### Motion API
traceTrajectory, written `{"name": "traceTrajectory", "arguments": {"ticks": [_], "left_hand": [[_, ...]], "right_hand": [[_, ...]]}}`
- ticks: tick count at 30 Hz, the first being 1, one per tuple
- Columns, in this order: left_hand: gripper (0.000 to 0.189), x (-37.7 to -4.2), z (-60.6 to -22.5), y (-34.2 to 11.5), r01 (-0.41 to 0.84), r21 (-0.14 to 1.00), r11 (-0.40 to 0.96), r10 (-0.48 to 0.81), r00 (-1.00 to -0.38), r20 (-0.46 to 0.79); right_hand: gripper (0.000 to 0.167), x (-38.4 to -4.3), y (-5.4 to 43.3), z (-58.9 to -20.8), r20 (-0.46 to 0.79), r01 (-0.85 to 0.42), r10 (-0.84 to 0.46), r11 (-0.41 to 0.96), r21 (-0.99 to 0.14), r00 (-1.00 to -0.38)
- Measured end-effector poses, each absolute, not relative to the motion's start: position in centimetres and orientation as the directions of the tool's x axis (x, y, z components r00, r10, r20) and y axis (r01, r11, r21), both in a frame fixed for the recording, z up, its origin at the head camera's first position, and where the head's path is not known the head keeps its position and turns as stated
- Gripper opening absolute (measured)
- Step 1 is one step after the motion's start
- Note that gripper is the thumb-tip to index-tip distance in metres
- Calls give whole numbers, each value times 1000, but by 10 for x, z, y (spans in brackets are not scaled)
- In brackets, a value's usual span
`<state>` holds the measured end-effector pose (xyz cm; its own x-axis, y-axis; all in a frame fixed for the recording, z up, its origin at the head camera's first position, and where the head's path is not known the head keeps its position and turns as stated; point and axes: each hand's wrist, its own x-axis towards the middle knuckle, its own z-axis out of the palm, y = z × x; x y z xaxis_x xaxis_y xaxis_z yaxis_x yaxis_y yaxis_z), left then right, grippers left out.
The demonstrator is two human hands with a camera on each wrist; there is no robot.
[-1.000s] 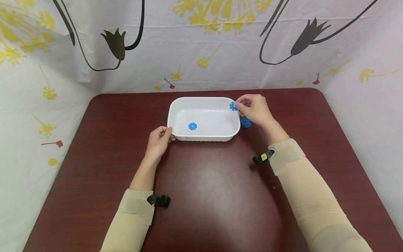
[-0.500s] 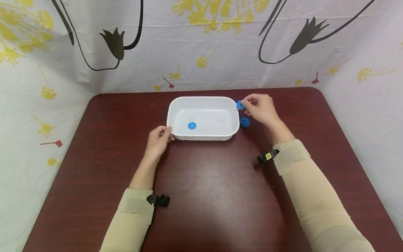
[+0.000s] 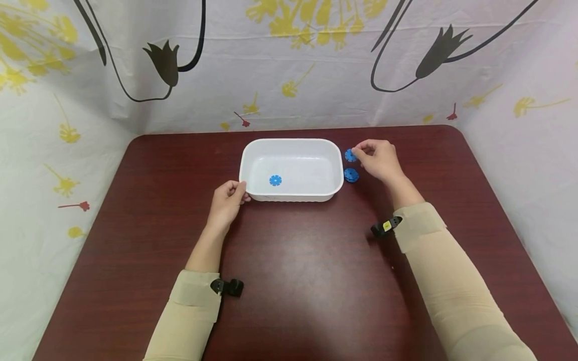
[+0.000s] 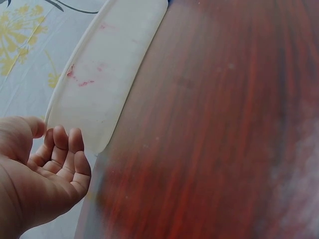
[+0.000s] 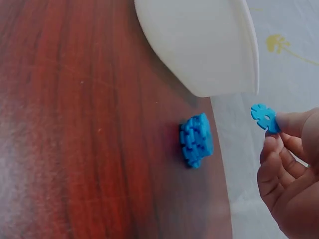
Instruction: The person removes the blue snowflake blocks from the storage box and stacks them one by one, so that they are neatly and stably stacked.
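Note:
A white plastic basin (image 3: pixel 291 194) stands at the back of the table, with one blue snowflake disc (image 3: pixel 275 180) lying on its floor near the front left. My left hand (image 3: pixel 228 200) pinches the basin's left front rim between thumb and fingers; in the left wrist view the hand (image 4: pixel 50 169) grips that edge. To the right of the basin, my right hand (image 3: pixel 379 158) pinches a second blue snowflake disc (image 5: pixel 263 117) by its edge, held up off the table. Just below it, a stack of blue snowflake discs (image 5: pixel 196 140) sits on the table beside the basin.
The dark red wooden table (image 3: pixel 298 281) extends toward me in front of the basin. A white patterned cloth (image 3: pixel 289 75) hangs behind the table and at both sides.
My right hand has moved from over the basin's right rim to the right and slightly toward me, carrying the pinched disc. The left hand keeps its hold on the rim.

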<state>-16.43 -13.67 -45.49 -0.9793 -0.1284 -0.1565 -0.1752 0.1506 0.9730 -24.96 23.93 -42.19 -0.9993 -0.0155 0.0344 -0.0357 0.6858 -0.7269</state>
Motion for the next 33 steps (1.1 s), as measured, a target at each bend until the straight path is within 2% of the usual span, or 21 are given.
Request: {"name": "traceTrajectory", "arguments": {"ticks": [19, 33], "left_hand": [[27, -165, -456, -138, -164, 974, 159, -120, -982, -146], [28, -165, -456, -138, -165, 973, 161, -116, -982, -147]], "right_hand": [[29, -247, 247, -446, -66, 1, -59, 739, -674, -996], [37, -245, 252, -449, -62, 17, -30, 759, -651, -998]]}}
